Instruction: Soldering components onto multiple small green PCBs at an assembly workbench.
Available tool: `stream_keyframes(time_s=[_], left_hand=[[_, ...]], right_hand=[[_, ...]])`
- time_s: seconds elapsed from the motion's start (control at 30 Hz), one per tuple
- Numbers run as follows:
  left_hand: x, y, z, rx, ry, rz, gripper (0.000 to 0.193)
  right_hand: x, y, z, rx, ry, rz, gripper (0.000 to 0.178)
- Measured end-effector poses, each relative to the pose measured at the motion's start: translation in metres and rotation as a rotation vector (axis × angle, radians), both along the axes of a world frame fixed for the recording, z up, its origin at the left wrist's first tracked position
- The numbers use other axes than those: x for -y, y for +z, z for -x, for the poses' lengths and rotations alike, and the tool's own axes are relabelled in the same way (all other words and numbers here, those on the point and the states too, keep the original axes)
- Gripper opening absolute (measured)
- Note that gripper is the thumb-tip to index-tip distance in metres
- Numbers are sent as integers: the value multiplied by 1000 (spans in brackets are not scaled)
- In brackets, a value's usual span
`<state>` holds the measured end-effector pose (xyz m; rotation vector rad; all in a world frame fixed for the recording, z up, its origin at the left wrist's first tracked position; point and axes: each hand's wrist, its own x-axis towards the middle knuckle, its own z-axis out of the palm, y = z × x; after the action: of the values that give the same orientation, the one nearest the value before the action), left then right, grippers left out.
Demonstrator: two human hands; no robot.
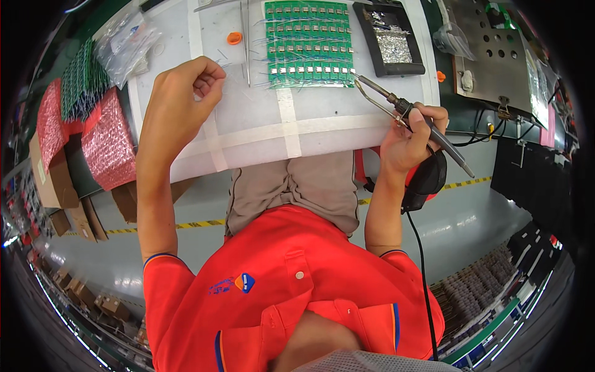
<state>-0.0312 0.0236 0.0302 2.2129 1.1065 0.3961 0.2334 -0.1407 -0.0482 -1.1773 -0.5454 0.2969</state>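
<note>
My right hand [406, 139] grips a soldering iron [427, 124] with a thin curved metal tube along its front. The iron's tip is close to the lower right corner of a green circuit board panel [310, 59]. Rows of small silver connectors and fine blue wires cover that panel. Left of it, my left hand [186, 93] hovers over the white work surface [248, 130], fingers curled together. Whatever they may hold is hidden or too thin to name. A few fine wire pieces [223, 60] lie near its fingertips. Metal tweezers [245, 46] rest between that hand and the panel.
A black tray [416, 68] of small silver parts stands right of the panel. Orange caps [233, 38] lie on the table. Pink bubble wrap [108, 146], stacked wired boards [85, 80] and a plastic bag [127, 43] sit left. A black cable [421, 266] hangs at my right.
</note>
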Motion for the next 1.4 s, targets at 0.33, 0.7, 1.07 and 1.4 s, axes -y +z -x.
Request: stream_keyframes(time_s=[0.33,0.7,1.07,1.4], left_hand=[[7,6,-5,134,-63,-79,12],[53,-17,-64,474,-242,130,11],[64,-33,-82,531,-165,122,9],[54,-32,-90,453,-233,-97,8]], right_hand=[[1,15,7,-55,52,34,12],[-8,31,39,224,519,231,57],[-6,30,37,160,448,237,57],[8,25,18,190,155,217,29]])
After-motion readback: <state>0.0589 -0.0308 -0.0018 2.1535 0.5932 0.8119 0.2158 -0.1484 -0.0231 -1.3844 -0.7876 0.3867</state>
